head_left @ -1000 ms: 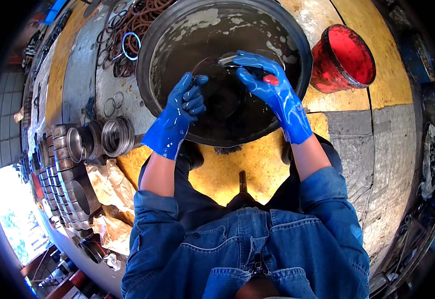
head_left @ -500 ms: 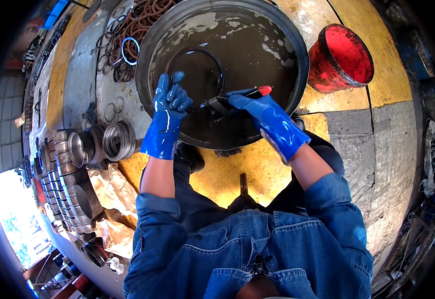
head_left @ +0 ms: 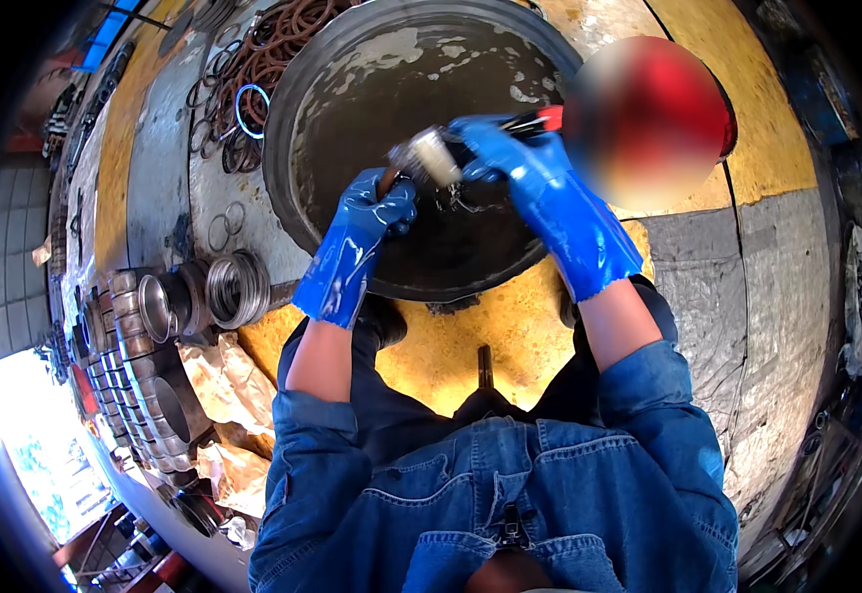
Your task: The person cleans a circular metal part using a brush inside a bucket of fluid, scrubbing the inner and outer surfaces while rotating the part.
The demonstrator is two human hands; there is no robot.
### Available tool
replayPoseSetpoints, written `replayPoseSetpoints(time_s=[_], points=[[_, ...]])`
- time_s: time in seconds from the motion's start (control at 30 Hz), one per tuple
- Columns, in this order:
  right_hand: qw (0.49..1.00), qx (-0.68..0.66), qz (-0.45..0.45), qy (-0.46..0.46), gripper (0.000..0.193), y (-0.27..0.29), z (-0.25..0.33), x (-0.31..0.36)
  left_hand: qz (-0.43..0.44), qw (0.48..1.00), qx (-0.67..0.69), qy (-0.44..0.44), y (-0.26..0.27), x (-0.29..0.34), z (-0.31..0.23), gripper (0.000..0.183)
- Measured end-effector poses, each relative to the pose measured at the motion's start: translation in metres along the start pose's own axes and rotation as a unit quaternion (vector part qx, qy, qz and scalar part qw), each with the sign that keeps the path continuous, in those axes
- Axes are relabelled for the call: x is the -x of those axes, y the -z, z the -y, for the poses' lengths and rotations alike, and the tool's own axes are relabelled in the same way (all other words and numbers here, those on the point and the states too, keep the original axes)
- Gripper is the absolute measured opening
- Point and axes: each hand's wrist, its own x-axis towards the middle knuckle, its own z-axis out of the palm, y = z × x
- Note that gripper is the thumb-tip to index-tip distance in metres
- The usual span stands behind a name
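Both my hands wear wet blue rubber gloves over the large round dark pan of murky liquid [head_left: 287, 188]. My left hand [head_left: 376, 206] is closed on a dark brownish ring [head_left: 388, 182], seen nearly edge-on and mostly hidden by the glove and brush. In my right hand [head_left: 510, 153] is a brush [head_left: 436, 159] with pale bristles and a black handle with a red end. The bristles are against or very near the ring just above my left fist; motion blur hides the exact contact. Drops and streaks of liquid hang below the brush.
A red bucket [head_left: 668, 124], smeared in the picture, stands right of the pan. Rusty rings [head_left: 283, 44] are heaped at the back left. Stacked metal cylinders [head_left: 144, 366], a bundle of shiny rings [head_left: 237, 287] and brown paper [head_left: 228, 381] lie at the left.
The ring, dipping into the liquid before, is now lifted and turned nearly edge-on. My right hand has raised the brush up to it, and my left hand has moved slightly right and down.
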Motion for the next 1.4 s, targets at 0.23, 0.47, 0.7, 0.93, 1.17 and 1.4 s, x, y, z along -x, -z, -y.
replayPoseSetpoints(time_s=[0.23, 0.47, 0.7, 0.93, 1.17, 1.4], points=[[0.998, -0.048, -0.022, -0.025, 0.022, 0.016, -0.004, -0.011, 0.039, 0.962, -0.216, -0.160, -0.014, 0.002, -0.001, 0.022], [0.946, -0.250, -0.195, -0.066, 0.018, 0.065, -0.065, -0.037, 0.065, 0.989, 0.091, -0.094, 0.021, 0.005, -0.023, 0.040], [0.985, -0.127, -0.114, -0.003, 0.028, 0.055, -0.109, -0.026, 0.170, 0.884, 0.415, -0.133, 0.043, -0.031, 0.008, 0.039], [0.998, -0.003, 0.046, -0.045, 0.046, 0.019, -0.038, -0.003, 0.228, 0.805, 0.536, -0.111, 0.038, -0.034, 0.016, 0.034], [0.977, 0.200, 0.073, -0.034, 0.038, 0.018, -0.024, -0.010, -0.035, 0.972, 0.139, -0.185, 0.036, -0.041, 0.017, 0.048], [0.729, 0.650, 0.092, 0.194, 0.024, 0.004, -0.018, -0.010, -0.109, 0.715, -0.519, -0.455, -0.010, -0.005, -0.046, 0.070]])
